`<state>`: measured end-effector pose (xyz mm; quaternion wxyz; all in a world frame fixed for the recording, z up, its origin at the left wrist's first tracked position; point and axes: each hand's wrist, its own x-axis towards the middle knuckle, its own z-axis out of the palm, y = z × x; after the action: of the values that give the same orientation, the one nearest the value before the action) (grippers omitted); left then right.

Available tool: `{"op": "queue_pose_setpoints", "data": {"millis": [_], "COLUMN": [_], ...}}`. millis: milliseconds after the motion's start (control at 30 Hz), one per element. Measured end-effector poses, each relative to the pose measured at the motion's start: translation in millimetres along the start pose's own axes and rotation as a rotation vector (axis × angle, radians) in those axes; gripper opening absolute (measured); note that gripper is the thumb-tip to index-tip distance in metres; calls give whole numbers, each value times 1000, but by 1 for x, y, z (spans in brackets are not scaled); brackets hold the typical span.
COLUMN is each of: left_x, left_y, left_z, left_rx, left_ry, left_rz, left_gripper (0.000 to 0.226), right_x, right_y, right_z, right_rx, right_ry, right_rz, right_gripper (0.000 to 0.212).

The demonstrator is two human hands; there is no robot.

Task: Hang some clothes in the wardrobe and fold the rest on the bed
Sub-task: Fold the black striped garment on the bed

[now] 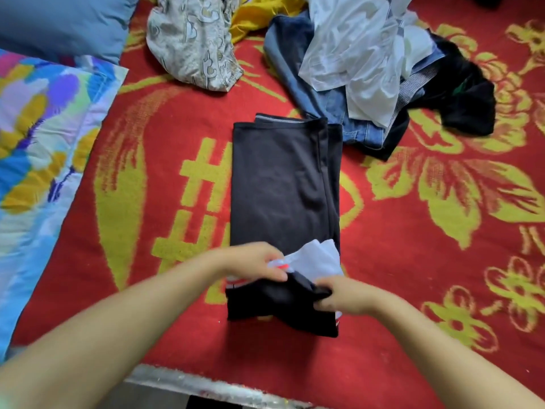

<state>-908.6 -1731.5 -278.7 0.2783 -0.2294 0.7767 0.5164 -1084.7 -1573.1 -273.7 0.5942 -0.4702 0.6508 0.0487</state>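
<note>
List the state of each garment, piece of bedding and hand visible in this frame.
black garment: laid flat lengthwise, near end being folded.
white fabric: exposed at the near end.
left hand: pinching the white fabric.
right hand: gripping the black near end.
clothes pile: unfolded heap.
patterned beige garment: crumpled.
yellow garment: crumpled, partly covered.
blue pillow: lying flat.

A folded garment [283,184] lies lengthwise at the middle of the bedspread [413,276]. Behind it to the right sits a heap of clothes [368,69], touching its far corner; behind left, a crumpled garment [191,39]. A quilt [38,143] lies along the left edge (a pillow [59,22] behind it).
</note>
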Motion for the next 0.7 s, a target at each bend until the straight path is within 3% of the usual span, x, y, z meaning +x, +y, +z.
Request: {"op": "queue_pose_setpoints", "data": {"millis": [100, 200, 300, 400, 433, 500, 600, 700], "left_x": [34, 64, 77, 68, 63, 54, 52, 56], "left_y": [-6, -12, -21, -33, -36, -48, -72, -79], "left_z": [-59, -72, -24, 41, 58, 84, 104, 107], "left_rx": [306, 544, 590, 506, 489, 490, 414, 465], "left_ry": [250, 499, 528, 649, 696, 727, 540, 488], "left_rz": [-44, -194, -355, -374, -335, -260, -378, -444], "left_gripper": [28, 49, 72, 72, 69, 65, 69, 71], "right_x": [22, 52, 66, 62, 61, 61, 66, 78], "right_y": [1, -3, -15, -34, -36, -30, 8, 41], "right_z": [-36, -43, -32, -8, 4, 30, 41, 41], "right_rx": [104, 141, -68, -191, -286, -512, -496, -459], "right_ry": [276, 580, 831, 1038, 1045, 886, 594, 498], "right_rz": [-35, 93, 241, 70, -28, -101, 243, 323], "right_gripper": [14, 42, 54, 53, 53, 51, 54, 59]}}
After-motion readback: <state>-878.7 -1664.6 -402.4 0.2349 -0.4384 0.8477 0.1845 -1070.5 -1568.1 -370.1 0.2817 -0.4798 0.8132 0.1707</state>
